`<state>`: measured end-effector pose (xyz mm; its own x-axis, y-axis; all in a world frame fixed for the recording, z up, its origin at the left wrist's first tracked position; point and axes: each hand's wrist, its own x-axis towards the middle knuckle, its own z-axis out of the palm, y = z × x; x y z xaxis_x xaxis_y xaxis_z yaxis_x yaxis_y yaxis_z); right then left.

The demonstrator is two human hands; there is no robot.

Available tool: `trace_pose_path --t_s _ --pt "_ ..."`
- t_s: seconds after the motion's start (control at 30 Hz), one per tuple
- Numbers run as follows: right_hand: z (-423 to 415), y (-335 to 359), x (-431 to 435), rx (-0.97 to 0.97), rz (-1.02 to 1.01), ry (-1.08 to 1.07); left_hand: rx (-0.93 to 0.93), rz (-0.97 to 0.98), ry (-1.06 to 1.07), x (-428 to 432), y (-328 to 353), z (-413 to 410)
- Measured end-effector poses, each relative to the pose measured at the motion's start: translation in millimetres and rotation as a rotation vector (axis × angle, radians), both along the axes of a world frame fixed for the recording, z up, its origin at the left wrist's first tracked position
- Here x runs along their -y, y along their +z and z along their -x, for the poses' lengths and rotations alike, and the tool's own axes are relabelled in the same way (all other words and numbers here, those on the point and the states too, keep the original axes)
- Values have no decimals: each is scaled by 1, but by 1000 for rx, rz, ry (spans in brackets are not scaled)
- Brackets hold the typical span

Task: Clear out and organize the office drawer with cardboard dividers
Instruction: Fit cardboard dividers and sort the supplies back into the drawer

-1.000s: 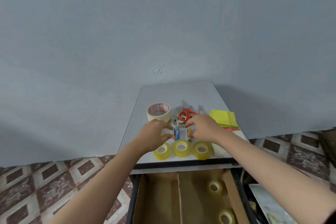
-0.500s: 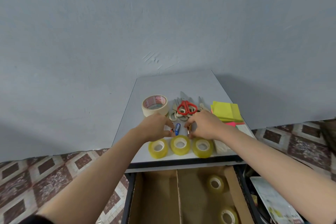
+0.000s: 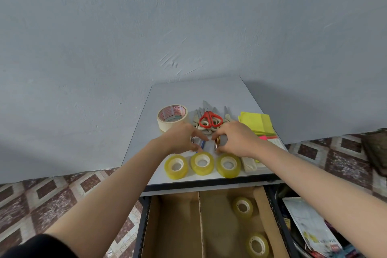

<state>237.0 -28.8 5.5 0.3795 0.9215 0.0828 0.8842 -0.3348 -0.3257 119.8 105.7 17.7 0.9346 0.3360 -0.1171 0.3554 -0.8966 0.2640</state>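
— What do we have, biggest first?

— The pale grey worktop (image 3: 199,92) carries most of it. Below the worktop's front edge, the open drawer lined with brown cardboard (image 3: 173,226) is split by an upright cardboard divider (image 3: 200,222). Two yellow tape rolls (image 3: 243,207) lie in the compartment to the right of the divider.

— And our hands?

— Both are over the worktop's middle, close together. Our left hand (image 3: 181,139) has its fingers curled, with thumb and forefinger pinching a small blue-and-white cylinder (image 3: 202,143). Our right hand (image 3: 236,139) pinches a small copper-coloured cylinder (image 3: 217,143) the same way. What these two are, we cannot tell.

— What else is on the worktop?

— On the worktop's left there is a wide cream masking-tape roll (image 3: 172,116), and on its right a stack of yellow sticky notes (image 3: 256,122). Between them are red-handled scissors (image 3: 210,120) lying on pale-handled ones. Along the worktop's front edge, three yellow clear-tape rolls (image 3: 202,163) sit side by side, just in front of our fingers.
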Motion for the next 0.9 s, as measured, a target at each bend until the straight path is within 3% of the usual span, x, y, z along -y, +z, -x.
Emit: trace_pose_path --t_s 0.27,0.57,0.77,0.9 --pt "-2 0 1 -2 -39 8 16 -19 -4 -3 -1 -2" --pt "-1 -1 5 -29 -74 -2 -86 -225 -74 -6 -4 1" --pt "6 8 13 -6 -132 -10 11 -208 -19 -5 -9 1" --pt "17 15 23 -18 -177 6 227 -161 51 3 1 11"
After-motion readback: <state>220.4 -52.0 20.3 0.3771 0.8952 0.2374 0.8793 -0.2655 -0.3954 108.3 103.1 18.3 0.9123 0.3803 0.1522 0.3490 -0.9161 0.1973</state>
